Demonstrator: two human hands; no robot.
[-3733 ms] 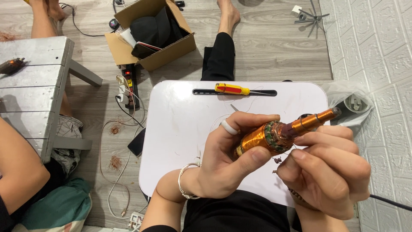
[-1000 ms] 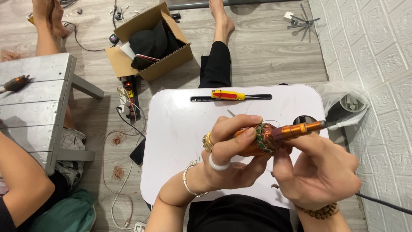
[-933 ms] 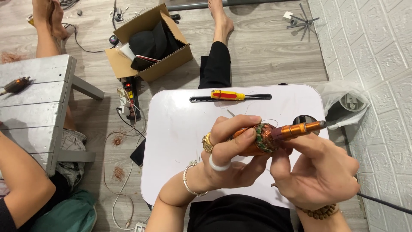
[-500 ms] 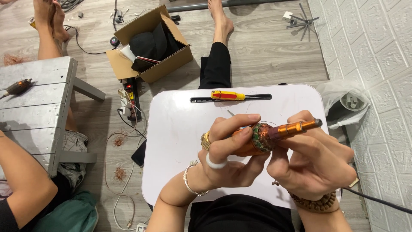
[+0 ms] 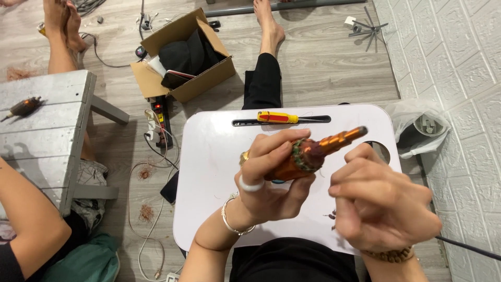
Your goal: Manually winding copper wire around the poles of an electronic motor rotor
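Copper-wound motor rotor (image 5: pixel 308 156) is above the white lap table (image 5: pixel 209 156), held up in the air; your left hand (image 5: pixel 271 177) is closed around its thick body, the orange shaft pointing up to the right; your right hand (image 5: pixel 381 203) is curled just beside the shaft, and I cannot tell if it pinches something; a yellow-red screwdriver (image 5: pixel 276 117) lies in the table's slot.

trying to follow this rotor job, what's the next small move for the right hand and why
Probably bring the right hand back up to the rotor. The left hand holds it tilted above the white tray, shaft end bare, while the right hand is curled just beside it, not touching.
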